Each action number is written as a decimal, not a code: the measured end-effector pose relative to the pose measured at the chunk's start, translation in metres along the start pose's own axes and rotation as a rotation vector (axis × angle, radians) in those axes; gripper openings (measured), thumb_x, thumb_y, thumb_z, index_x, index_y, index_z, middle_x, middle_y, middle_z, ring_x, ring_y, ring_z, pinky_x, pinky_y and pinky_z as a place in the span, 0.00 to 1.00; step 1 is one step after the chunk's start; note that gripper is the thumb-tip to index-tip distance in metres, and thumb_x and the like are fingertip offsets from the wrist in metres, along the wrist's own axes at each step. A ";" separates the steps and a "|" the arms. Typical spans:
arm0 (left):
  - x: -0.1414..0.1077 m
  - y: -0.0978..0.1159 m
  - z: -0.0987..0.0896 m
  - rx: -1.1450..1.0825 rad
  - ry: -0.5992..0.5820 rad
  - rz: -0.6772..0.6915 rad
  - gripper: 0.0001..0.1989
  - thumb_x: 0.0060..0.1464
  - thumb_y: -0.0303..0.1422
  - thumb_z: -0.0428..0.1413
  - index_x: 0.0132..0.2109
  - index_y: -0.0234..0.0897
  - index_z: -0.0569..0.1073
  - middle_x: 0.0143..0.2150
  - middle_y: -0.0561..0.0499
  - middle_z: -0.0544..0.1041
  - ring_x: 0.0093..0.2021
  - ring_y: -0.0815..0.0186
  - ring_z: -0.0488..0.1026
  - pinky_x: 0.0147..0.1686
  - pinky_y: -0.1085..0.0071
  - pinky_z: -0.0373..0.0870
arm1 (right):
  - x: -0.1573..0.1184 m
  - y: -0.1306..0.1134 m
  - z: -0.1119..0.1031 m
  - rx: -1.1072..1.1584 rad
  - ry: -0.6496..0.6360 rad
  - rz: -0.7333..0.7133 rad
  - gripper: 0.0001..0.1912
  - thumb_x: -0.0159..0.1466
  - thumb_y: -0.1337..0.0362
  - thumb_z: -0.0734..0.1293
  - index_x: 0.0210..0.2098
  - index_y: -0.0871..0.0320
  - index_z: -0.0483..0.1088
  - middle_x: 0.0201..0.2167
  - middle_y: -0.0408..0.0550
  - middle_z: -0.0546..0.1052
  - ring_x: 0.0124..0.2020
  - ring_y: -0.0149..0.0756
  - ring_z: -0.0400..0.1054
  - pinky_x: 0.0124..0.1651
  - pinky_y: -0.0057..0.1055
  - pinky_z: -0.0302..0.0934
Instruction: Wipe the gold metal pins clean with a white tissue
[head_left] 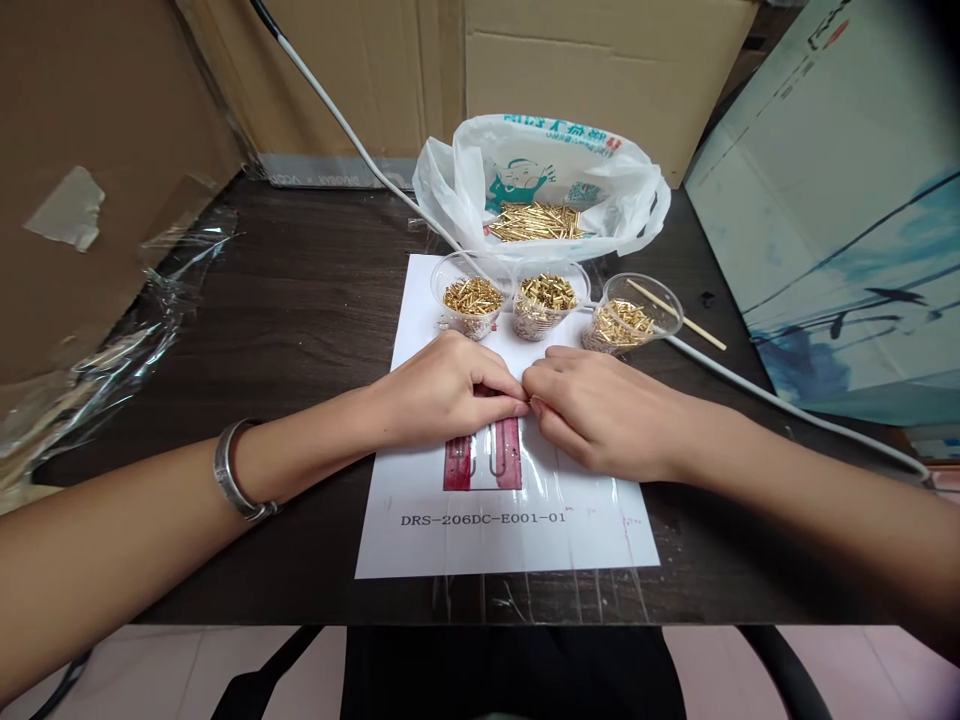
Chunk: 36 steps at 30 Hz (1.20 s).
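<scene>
Holding gold pins: three clear cups (474,300) and a plastic bag (645,205).

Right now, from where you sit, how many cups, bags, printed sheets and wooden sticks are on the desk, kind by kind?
Clear cups: 3
Plastic bag: 1
Printed sheet: 1
Wooden stick: 1
Total: 6

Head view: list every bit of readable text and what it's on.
"DRS-206DC-E001-01": white sheet, below the red picture.
Plastic bag: teal and red print, not legible.
Cardboard box at the back, grey strip: faint lettering, too blurred to read.
Pale box on the right: small dark and red marks, too small to read.
</scene>
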<state>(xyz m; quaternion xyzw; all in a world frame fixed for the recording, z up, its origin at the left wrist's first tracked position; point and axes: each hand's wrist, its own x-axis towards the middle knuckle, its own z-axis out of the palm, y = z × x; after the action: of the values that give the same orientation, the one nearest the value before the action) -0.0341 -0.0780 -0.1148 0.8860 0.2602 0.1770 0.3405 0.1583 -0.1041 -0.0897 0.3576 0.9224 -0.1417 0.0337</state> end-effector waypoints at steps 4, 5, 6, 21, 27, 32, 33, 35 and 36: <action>-0.001 -0.001 0.000 -0.035 0.009 0.009 0.08 0.55 0.27 0.55 0.33 0.35 0.80 0.30 0.51 0.80 0.30 0.70 0.74 0.31 0.75 0.66 | -0.001 0.001 -0.002 0.073 -0.032 0.012 0.10 0.64 0.66 0.52 0.28 0.60 0.58 0.26 0.49 0.67 0.29 0.34 0.58 0.34 0.33 0.47; -0.001 -0.001 0.000 -0.038 0.013 0.001 0.07 0.54 0.27 0.56 0.33 0.35 0.80 0.30 0.51 0.80 0.30 0.71 0.74 0.31 0.75 0.66 | -0.002 0.001 -0.002 0.091 -0.038 0.018 0.11 0.65 0.66 0.52 0.28 0.60 0.59 0.26 0.49 0.67 0.29 0.34 0.58 0.34 0.33 0.47; -0.001 -0.001 0.001 -0.039 0.016 -0.008 0.07 0.54 0.27 0.56 0.34 0.35 0.80 0.30 0.52 0.80 0.30 0.71 0.74 0.31 0.75 0.66 | -0.002 0.001 -0.002 0.111 -0.044 0.022 0.12 0.65 0.66 0.51 0.28 0.60 0.58 0.26 0.48 0.67 0.29 0.33 0.58 0.35 0.33 0.47; -0.002 0.000 0.002 -0.017 0.037 -0.020 0.08 0.53 0.27 0.55 0.36 0.35 0.80 0.30 0.51 0.78 0.29 0.71 0.71 0.30 0.75 0.64 | -0.006 -0.006 0.013 0.194 0.081 0.148 0.13 0.67 0.63 0.51 0.28 0.59 0.59 0.25 0.45 0.65 0.30 0.33 0.57 0.37 0.34 0.47; -0.004 -0.002 -0.001 -0.108 0.083 -0.021 0.13 0.59 0.32 0.51 0.34 0.32 0.78 0.26 0.52 0.73 0.27 0.72 0.68 0.29 0.74 0.63 | -0.012 0.003 0.015 0.423 0.170 0.147 0.15 0.69 0.61 0.51 0.27 0.59 0.55 0.25 0.42 0.62 0.28 0.30 0.54 0.36 0.32 0.47; -0.007 -0.001 0.000 -0.080 0.132 -0.009 0.11 0.60 0.32 0.50 0.38 0.33 0.76 0.28 0.51 0.74 0.30 0.70 0.68 0.32 0.74 0.64 | -0.011 0.007 0.022 0.673 0.291 0.114 0.17 0.70 0.59 0.51 0.26 0.58 0.51 0.24 0.39 0.57 0.27 0.28 0.52 0.35 0.31 0.47; -0.007 0.000 0.000 -0.064 0.126 0.002 0.11 0.59 0.32 0.51 0.37 0.33 0.76 0.28 0.51 0.74 0.29 0.70 0.68 0.32 0.74 0.64 | -0.010 0.007 0.024 0.693 0.308 0.102 0.17 0.70 0.58 0.50 0.26 0.58 0.52 0.24 0.39 0.57 0.27 0.28 0.52 0.35 0.31 0.47; -0.007 0.001 0.000 -0.034 0.129 0.019 0.10 0.59 0.31 0.51 0.35 0.32 0.75 0.28 0.52 0.74 0.28 0.71 0.67 0.32 0.74 0.63 | -0.010 0.008 0.027 0.696 0.324 0.087 0.17 0.70 0.59 0.51 0.27 0.58 0.53 0.25 0.40 0.58 0.28 0.28 0.52 0.36 0.31 0.47; -0.007 0.002 0.000 -0.025 0.136 0.021 0.10 0.59 0.30 0.51 0.34 0.32 0.75 0.28 0.52 0.74 0.28 0.72 0.67 0.32 0.74 0.63 | -0.010 0.009 0.028 0.690 0.324 0.083 0.16 0.70 0.59 0.51 0.27 0.58 0.53 0.25 0.40 0.59 0.29 0.29 0.53 0.37 0.31 0.47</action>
<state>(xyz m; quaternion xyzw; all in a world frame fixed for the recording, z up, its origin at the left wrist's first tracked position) -0.0395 -0.0834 -0.1148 0.8703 0.2711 0.2437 0.3311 0.1703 -0.1126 -0.1172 0.4027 0.7987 -0.3839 -0.2291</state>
